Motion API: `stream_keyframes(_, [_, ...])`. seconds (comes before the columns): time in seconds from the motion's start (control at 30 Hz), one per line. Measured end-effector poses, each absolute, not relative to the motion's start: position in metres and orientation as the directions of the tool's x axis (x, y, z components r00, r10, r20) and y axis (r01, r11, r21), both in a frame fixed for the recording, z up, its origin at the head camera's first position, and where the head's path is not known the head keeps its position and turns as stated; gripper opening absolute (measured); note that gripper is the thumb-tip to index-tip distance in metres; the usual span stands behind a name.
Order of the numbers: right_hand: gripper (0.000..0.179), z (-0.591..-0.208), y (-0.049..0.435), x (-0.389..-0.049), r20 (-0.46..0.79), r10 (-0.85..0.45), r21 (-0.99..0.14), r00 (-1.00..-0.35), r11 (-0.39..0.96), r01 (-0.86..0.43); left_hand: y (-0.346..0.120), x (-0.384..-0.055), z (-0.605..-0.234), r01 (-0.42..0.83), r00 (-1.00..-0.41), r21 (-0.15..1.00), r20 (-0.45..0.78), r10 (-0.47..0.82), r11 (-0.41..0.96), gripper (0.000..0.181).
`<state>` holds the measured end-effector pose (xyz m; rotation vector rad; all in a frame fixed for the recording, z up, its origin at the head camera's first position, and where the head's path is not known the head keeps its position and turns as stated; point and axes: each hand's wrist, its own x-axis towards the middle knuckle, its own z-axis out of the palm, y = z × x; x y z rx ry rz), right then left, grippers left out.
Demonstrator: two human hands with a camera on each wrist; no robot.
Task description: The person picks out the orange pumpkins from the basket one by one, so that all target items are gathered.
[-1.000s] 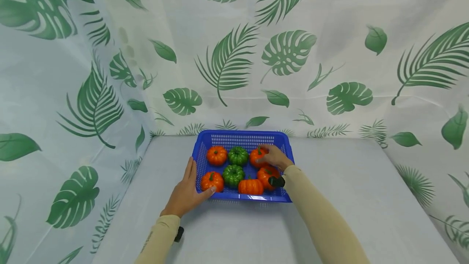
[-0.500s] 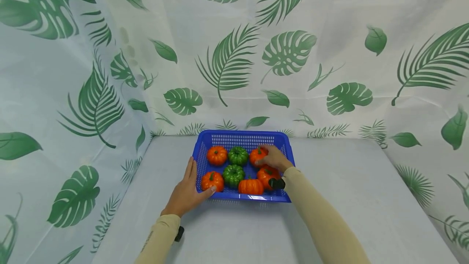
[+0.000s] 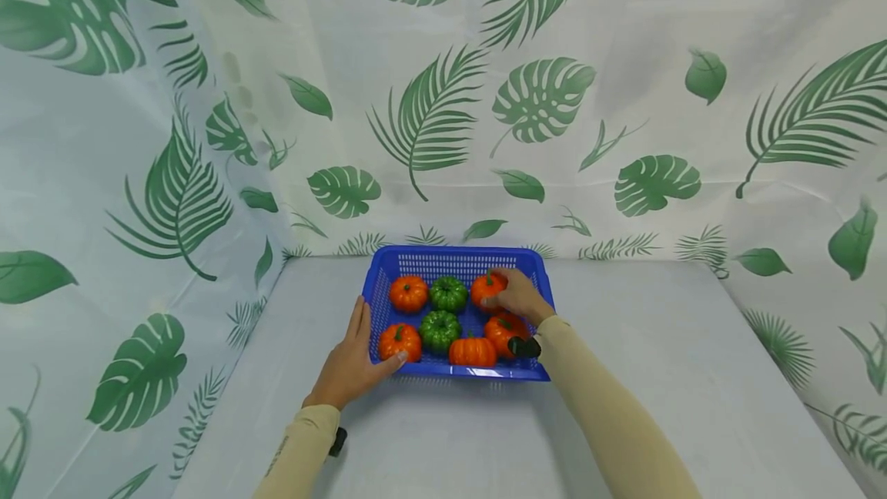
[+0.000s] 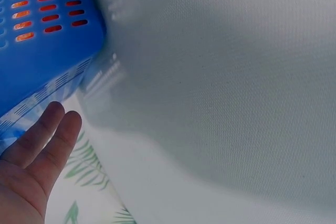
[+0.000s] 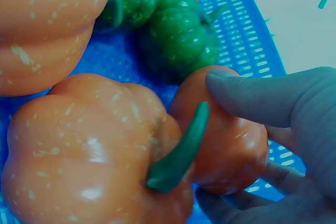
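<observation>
A blue perforated basket point(image 3: 450, 250) holds several orange and green toy pumpkins. My right hand point(image 3: 520, 296) grips the orange pumpkin point(image 3: 483, 291) at the back right; in the right wrist view the thumb lies over its top and the fingers curl round its side. Close by, in front of that hand, sits another orange pumpkin point(image 5: 89, 150) with a green stem. My left hand point(image 3: 349, 368) is at the basket's front left corner, fingers straight along the outer wall and thumb by the front rim. In the left wrist view two fingertips point(image 4: 68, 124) show beside the blue wall.
Two green pumpkins point(image 3: 440, 332) occupy the basket's middle, and orange ones point(image 3: 409, 294) stand at its left. A ribbed orange pumpkin point(image 3: 473, 352) lies by the front wall. The basket stands on a white table point(image 3: 637, 337) against a leaf-patterned curtain point(image 3: 443, 122).
</observation>
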<state>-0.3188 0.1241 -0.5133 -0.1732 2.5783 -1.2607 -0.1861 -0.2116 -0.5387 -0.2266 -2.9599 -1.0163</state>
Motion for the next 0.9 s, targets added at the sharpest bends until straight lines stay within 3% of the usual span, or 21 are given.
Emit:
stream_keyframes(0.3, [0.074,-0.503,0.129,-0.318,-0.076,-0.245,-0.797,-0.967,0.597,-0.089,-0.212,-0.187,-0.542,0.140,-0.989,0.599,0.056,0.133,0.788,0.123])
stream_keyframes(0.9, [0.069,-0.484,0.145,-0.304,-0.009,-0.306,-0.856,-0.952,0.494,-0.151,-0.210,-0.187,-0.540,0.137,-0.989,0.604,0.045,0.139,0.785,0.123])
